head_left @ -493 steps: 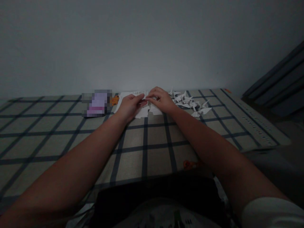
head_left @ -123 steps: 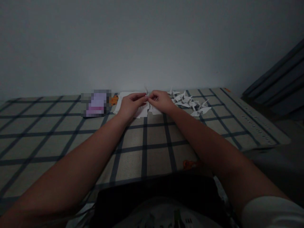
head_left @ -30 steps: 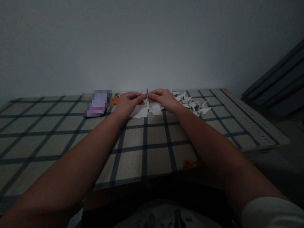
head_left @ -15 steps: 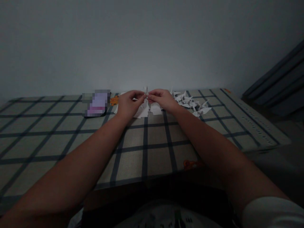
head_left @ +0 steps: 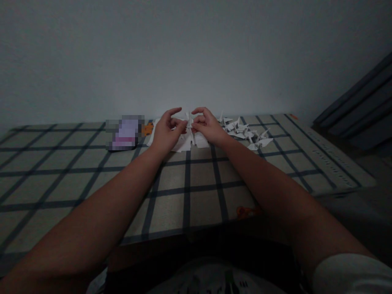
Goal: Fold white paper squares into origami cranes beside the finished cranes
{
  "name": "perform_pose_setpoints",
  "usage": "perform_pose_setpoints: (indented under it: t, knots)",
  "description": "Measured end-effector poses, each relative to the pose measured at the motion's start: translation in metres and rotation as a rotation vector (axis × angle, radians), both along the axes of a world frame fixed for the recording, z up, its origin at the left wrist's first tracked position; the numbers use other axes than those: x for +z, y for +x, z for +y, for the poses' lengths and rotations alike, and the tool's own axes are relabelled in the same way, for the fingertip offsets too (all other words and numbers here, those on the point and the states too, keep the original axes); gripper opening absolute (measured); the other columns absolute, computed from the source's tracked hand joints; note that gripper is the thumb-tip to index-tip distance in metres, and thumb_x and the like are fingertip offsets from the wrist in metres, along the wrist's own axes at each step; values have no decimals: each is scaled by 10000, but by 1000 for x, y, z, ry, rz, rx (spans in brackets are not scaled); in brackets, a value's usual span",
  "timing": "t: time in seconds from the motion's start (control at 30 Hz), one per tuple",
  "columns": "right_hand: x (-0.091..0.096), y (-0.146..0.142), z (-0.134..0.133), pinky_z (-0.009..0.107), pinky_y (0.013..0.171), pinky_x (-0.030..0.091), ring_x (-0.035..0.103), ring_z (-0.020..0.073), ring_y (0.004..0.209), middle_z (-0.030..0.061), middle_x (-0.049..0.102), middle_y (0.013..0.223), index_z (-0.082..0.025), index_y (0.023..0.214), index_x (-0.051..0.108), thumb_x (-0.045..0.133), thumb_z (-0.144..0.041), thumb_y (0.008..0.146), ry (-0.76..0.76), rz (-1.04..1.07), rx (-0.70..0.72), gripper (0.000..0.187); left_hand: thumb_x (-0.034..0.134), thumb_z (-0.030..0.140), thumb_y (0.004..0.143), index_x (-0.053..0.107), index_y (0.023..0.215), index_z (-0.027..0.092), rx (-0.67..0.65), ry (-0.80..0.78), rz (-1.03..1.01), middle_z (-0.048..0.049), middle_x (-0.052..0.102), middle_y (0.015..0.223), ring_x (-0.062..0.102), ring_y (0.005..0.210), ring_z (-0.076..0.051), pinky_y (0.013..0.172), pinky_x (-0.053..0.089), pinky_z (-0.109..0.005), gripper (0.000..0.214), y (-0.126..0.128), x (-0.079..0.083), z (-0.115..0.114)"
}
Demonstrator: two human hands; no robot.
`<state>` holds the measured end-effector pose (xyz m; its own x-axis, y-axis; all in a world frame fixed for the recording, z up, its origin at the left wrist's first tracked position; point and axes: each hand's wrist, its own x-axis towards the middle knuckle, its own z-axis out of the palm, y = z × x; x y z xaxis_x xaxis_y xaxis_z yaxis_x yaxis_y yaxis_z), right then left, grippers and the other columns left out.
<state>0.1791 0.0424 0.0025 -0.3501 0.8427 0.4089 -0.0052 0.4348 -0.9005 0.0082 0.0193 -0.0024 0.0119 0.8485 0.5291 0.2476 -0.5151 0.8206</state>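
Observation:
A small piece of folded white paper [head_left: 188, 119] is pinched between my two hands, over the far side of the table. My left hand [head_left: 168, 129] grips it from the left with thumb and a curled finger, its index finger lifted. From the right, my right hand [head_left: 209, 127] holds it the same way, index finger raised. White paper sheets [head_left: 183, 145] lie on the cloth beneath and behind my hands, partly covered by them. Several folded paper cranes [head_left: 240, 130] are heaped just right of my right hand.
A phone [head_left: 126, 132], blurred out, lies left of my left hand, with an orange item [head_left: 148, 129] beside it. The checked tablecloth [head_left: 202, 204] covers the table up to the wall [head_left: 196, 57]. A dark curtain [head_left: 364, 100] hangs at the right.
Both index fingers have lifted and spread away from the folded paper. The thumbs stay at the paper, and the hands keep nearly the same place.

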Motion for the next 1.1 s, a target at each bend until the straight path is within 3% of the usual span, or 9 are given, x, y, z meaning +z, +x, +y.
perform_pose_setpoints:
  t: [0.13, 0.3, 0.63, 0.83, 0.93, 1.1]
  knots:
    - [3, -1, 0, 222, 696, 517, 623, 96, 698, -75, 575, 691, -236, 1030, 476, 564, -110, 824, -78, 15, 18, 257, 710, 325, 773, 517, 1309, 222, -65, -52, -63, 9, 673, 778, 649, 680, -131, 718, 573, -288, 579, -1, -4, 6]
    - [0, -2, 4, 226, 699, 525, 630, 101, 714, -54, 609, 724, -220, 991, 518, 583, -187, 867, -98, -31, 23, 144, 723, 244, 740, 551, 1292, 237, 32, 8, 66, 19, 652, 771, 625, 674, -124, 694, 530, -261, 578, -2, -3, 3]
    - [-2, 2, -6, 241, 669, 450, 560, 117, 662, -64, 549, 700, -226, 1200, 496, 596, -199, 853, 205, -224, -15, 362, 695, 223, 750, 569, 1285, 243, 71, 65, 167, 36, 617, 715, 595, 633, -129, 646, 491, -249, 550, 0, 0, -5]
    - [2, 2, -10, 253, 701, 447, 539, 122, 697, -37, 570, 785, -225, 1272, 480, 579, -163, 831, 366, -311, -103, 456, 685, 252, 780, 561, 1301, 241, 122, 58, 174, 16, 667, 772, 654, 704, -146, 705, 528, -272, 536, 2, 0, -8]
    - [1, 3, -7, 258, 728, 464, 553, 126, 745, -13, 596, 859, -232, 1245, 504, 598, -170, 829, 348, -285, -131, 431, 697, 276, 783, 538, 1328, 229, 130, 22, 140, 6, 697, 793, 683, 725, -152, 744, 544, -287, 569, 2, 1, -10]
    - [-4, 3, 4, 247, 720, 487, 578, 119, 755, -25, 585, 823, -245, 1166, 510, 636, -178, 824, 247, -122, -135, 371, 682, 276, 787, 488, 1357, 222, 24, -68, -63, -12, 721, 821, 707, 728, -156, 769, 576, -312, 605, 6, 1, -8]
